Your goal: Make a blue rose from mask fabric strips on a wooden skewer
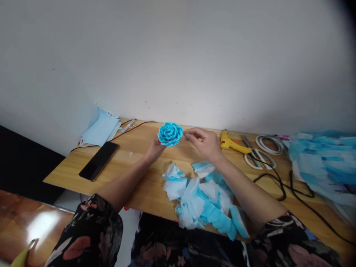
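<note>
A blue rose-shaped flower (170,134) with layered petals is held up above the wooden table, its face toward the camera. My left hand (156,148) is closed around its underside, partly hidden by the petals. At the flower's right edge, my right hand (203,142) has its thumb and index finger pinched together; whether something small is between them is too small to tell. Below the hands lies a loose heap of blue and white fabric pieces (204,200), partly under my right forearm.
Face masks (101,128) and a black phone (99,161) lie on the table (133,172) at left. To the right are a yellow glue gun (235,144), scissors (260,158), a coiled white cable (269,144), black cords and a bag of blue pieces (325,159). Behind stands a wall.
</note>
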`<state>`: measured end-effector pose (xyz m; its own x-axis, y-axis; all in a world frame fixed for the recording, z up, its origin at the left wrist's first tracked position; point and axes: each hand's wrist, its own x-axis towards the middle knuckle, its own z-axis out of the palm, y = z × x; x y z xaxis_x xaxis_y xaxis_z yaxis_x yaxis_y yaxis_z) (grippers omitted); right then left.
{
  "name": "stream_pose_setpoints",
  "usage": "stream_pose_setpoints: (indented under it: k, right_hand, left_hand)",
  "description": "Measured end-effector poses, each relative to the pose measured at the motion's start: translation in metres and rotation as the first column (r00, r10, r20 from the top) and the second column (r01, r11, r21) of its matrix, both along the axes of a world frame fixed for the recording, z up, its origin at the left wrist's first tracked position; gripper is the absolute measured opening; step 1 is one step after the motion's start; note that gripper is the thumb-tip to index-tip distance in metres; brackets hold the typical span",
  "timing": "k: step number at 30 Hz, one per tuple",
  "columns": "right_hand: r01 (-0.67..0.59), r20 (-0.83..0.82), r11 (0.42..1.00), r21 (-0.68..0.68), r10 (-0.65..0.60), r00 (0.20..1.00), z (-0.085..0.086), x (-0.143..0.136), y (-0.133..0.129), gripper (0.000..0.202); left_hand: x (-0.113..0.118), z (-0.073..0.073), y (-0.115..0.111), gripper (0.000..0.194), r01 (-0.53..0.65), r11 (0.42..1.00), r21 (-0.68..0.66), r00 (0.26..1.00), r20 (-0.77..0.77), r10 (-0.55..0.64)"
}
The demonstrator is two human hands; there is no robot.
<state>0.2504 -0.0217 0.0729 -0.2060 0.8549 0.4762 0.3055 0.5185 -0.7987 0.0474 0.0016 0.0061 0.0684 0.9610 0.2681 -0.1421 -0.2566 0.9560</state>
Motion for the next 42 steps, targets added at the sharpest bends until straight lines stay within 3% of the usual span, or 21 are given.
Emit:
stream_pose_setpoints:
  k: [4,7,11,13,16,22,26,32,38,42]
  right_hand:
    - [0.129,-0.208,0.992,0.009,-0.124,0.97,0.025,0.018,-0.002,0.016]
    - [0.11,-0.249,0.994,-0.016,-0.11,0.962,0.026,0.031,-0.006,0.019]
    - [-0.004,-0.025,0.987,-0.163,0.0,1.0,-0.014,0.049,-0.016,0.028]
    - [-0.066,0.1,0.968,-0.244,0.092,0.991,-0.04,0.058,-0.021,0.031]
    - [-0.116,0.146,0.941,-0.317,0.17,0.975,-0.069,0.066,-0.025,0.034]
    - [-0.141,0.212,0.962,-0.232,0.192,0.958,-0.089,0.068,-0.02,0.029]
    - [-0.172,0.23,0.965,-0.196,0.216,0.949,-0.093,0.069,-0.019,0.028]
    - [-0.195,0.205,0.96,-0.199,0.236,0.95,-0.095,0.069,-0.02,0.026]
    - [-0.175,0.22,0.959,-0.224,0.224,0.949,-0.094,0.068,-0.02,0.024]
    - [-0.176,0.211,0.958,-0.228,0.225,0.951,-0.094,0.067,-0.02,0.023]
  left_hand:
    - [-0.018,0.004,0.01,0.03,-0.135,0.988,0.073,0.988,0.08,0.129]
    - [-0.032,0.004,0.021,0.029,-0.298,0.953,0.059,0.948,0.136,0.288]
    - [-0.041,0.003,0.028,0.026,-0.445,0.895,0.038,0.892,0.107,0.439]
    - [-0.042,0.004,0.029,0.025,-0.47,0.881,0.055,0.879,0.122,0.461]
    - [-0.043,0.009,0.034,0.026,-0.484,0.873,0.055,0.868,0.153,0.472]
    - [-0.041,0.032,0.065,0.025,-0.458,0.885,0.089,0.889,0.048,0.455]
    - [-0.026,0.035,0.09,0.022,-0.434,0.898,0.071,0.9,-0.003,0.436]
    - [0.02,0.017,0.117,0.024,-0.345,0.936,0.064,0.935,-0.066,0.349]
    - [0.072,0.001,0.13,0.018,-0.259,0.963,0.08,0.948,-0.172,0.269]
    - [0.09,-0.008,0.132,0.013,-0.245,0.965,0.094,0.937,-0.234,0.26]
